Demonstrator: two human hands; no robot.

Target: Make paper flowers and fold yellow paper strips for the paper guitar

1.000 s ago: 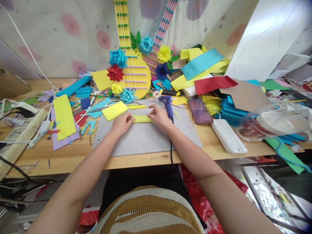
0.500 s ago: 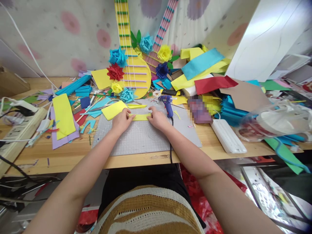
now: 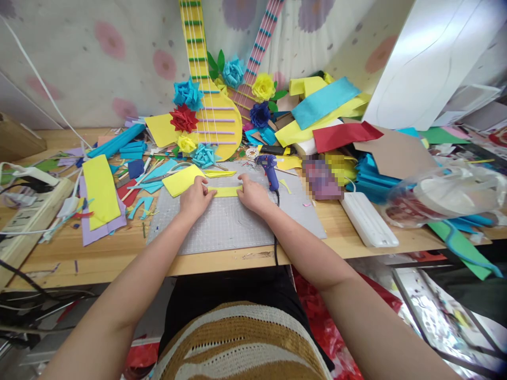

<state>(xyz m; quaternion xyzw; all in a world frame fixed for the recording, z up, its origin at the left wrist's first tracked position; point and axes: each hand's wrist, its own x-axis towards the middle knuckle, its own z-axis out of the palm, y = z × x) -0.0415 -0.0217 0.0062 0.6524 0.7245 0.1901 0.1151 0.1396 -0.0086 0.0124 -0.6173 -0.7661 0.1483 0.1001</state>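
Observation:
A narrow yellow paper strip lies stretched sideways over the grey cutting mat. Its left end is pinched by my left hand, thumb and fingers closed on it. My right hand is closed on the other end, with the fingertips partly hidden. A larger folded yellow sheet touches the left hand from behind. Just past the right hand stands a blue hot glue gun, its black cord running down over the table edge. Scissors lie among blue scraps at the left.
A yellow paper guitar with paper flowers leans at the back, a pink one behind it. Coloured sheets pile up at the right, near a white power strip. Another power strip lies at the left edge.
The view has shifted slightly, so the scene sits a little further left. Both hands stay on the yellow strip, with hardly any movement.

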